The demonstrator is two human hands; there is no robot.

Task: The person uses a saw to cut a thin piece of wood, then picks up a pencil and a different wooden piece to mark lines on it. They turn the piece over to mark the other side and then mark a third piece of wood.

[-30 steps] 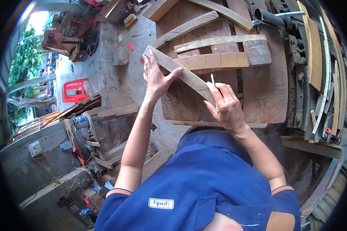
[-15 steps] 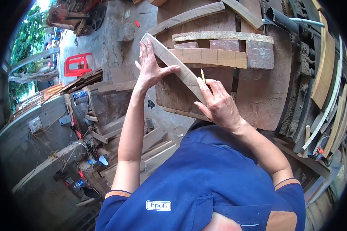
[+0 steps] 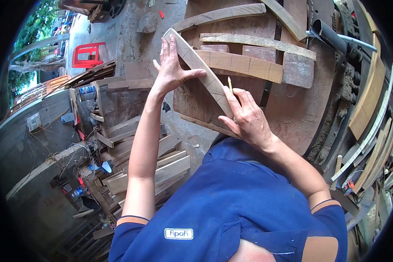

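Note:
A long flat wooden board [image 3: 205, 75], with pencil lines across its face, slants over the near-left part of the wooden work surface. Against its upper end lies my left hand [image 3: 171, 70], fingers stretched out and thumb spread across the face. My right hand [image 3: 248, 117] is at the lower end, closed around a yellow pencil [image 3: 230, 84] whose tip points up and away from the board. Right of the board sits a curved wooden piece [image 3: 244, 65] with marks across it, beside a rougher strip [image 3: 257, 42] and a greyish block [image 3: 298, 70].
More curved pieces [image 3: 220, 16] lie at the far side of the wooden work surface [image 3: 292, 107]. A dark pipe [image 3: 327, 35] and machine parts run along the right, with stacked strips [image 3: 367, 105] beyond. Scrap boards [image 3: 172, 168] and a red plastic chair [image 3: 88, 55] stand left.
The view has turned and shifted slightly. Both hands keep nearly the same places on the board, and the pencil stays in my right hand.

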